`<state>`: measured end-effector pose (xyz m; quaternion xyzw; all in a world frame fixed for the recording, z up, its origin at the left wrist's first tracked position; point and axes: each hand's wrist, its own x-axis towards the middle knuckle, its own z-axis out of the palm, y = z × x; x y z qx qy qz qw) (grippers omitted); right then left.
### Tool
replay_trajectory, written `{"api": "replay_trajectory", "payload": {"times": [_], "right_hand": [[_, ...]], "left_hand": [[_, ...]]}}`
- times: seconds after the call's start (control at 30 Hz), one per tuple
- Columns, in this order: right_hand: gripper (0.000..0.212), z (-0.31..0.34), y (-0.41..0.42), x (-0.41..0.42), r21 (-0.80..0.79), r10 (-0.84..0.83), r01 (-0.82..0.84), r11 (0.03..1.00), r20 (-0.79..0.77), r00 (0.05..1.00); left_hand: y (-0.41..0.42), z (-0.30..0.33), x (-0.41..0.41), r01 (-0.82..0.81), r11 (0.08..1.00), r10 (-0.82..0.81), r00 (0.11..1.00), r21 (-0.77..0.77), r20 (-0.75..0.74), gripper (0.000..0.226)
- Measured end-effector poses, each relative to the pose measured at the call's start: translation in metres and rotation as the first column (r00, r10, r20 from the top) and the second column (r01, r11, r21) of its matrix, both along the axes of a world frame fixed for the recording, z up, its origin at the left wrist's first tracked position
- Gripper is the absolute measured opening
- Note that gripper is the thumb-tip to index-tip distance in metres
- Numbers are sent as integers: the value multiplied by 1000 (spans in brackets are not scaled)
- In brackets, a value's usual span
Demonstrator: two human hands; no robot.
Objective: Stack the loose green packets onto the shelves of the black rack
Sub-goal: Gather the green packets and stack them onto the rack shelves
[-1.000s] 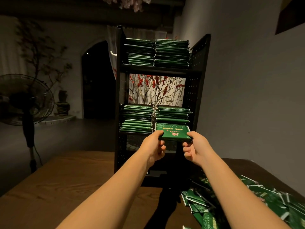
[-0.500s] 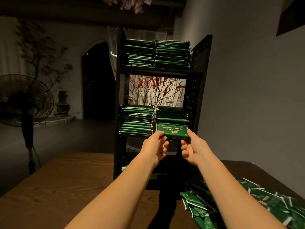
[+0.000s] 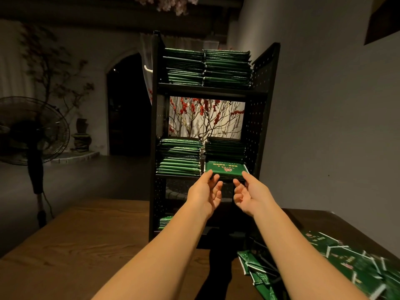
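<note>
The black rack (image 3: 263,105) stands on the wooden table (image 3: 86,245). Its top shelf carries two full stacks of green packets (image 3: 207,68). Two more stacks fill the middle shelf, one on the left (image 3: 179,156) and one on the right (image 3: 225,148). A single green packet (image 3: 226,169) lies at the front of the right stack, its printed face tilted toward me. My left hand (image 3: 205,191) and my right hand (image 3: 249,193) are just below its front edge, fingers relaxed, thumbs touching its front corners. A few packets (image 3: 165,221) sit on the bottom shelf.
A heap of loose green packets (image 3: 346,263) covers the table's right side, beside the rack's foot. A standing fan (image 3: 32,131) is off the table's left edge. A grey wall (image 3: 335,126) runs close along the right.
Both hands carried the packet forward into the middle shelf against the right stack. Their grip on its corners has loosened and the fingers have spread.
</note>
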<state>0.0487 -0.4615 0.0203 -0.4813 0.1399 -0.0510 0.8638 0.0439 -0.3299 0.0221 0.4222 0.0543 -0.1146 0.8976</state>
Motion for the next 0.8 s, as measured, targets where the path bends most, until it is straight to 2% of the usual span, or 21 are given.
{"api": "replay_trajectory", "payload": {"times": [0.2,0.6,0.8], "right_hand": [[24,-2,1,4,46,-39,39,998,-9,999],[18,2,8,-6,153,-73,60,986,83,994],[18,-2,10,-12,143,-61,47,989,96,994]], "left_hand": [[-4,0,-2,-11,1000,11,1000,-7,-5,16],[-7,-1,1,-43,998,43,999,-45,4,12],[-7,-3,-3,-39,999,39,999,-36,27,11]]}}
